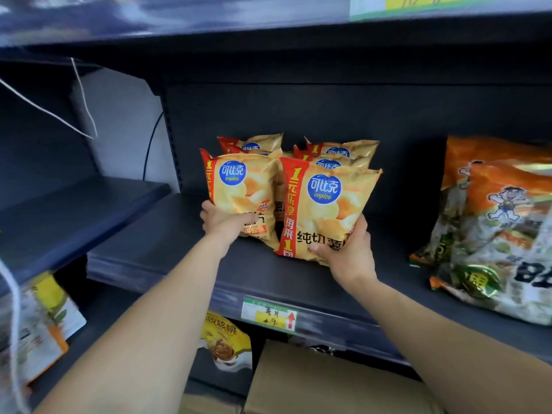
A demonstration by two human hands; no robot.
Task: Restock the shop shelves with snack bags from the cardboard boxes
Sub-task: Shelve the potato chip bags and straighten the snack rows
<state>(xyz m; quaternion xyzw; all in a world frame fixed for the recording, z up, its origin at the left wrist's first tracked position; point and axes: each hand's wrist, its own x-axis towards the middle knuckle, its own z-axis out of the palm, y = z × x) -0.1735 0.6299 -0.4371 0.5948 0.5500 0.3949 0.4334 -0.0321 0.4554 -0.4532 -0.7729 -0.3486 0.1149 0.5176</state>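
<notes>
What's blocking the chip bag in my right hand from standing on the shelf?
Nothing visible. The right hand grips the chip bag with bare shelf below it; other bags sit only behind it.

Arms outstretched, left hand (222,224) round left chip bag (242,186), right hand (349,255) round right chip bag (322,210).

Soft, even light seems to come from above and in front of the shelf; its back panel (298,115) stays dim, with deep shadow under the upper shelf (209,22). The front chip bags (325,204) are sharp, with a mild sheen. Packets (38,324) on the lower left shelf smear with blur, and the shelf edges bow from wide-angle distortion.
</notes>
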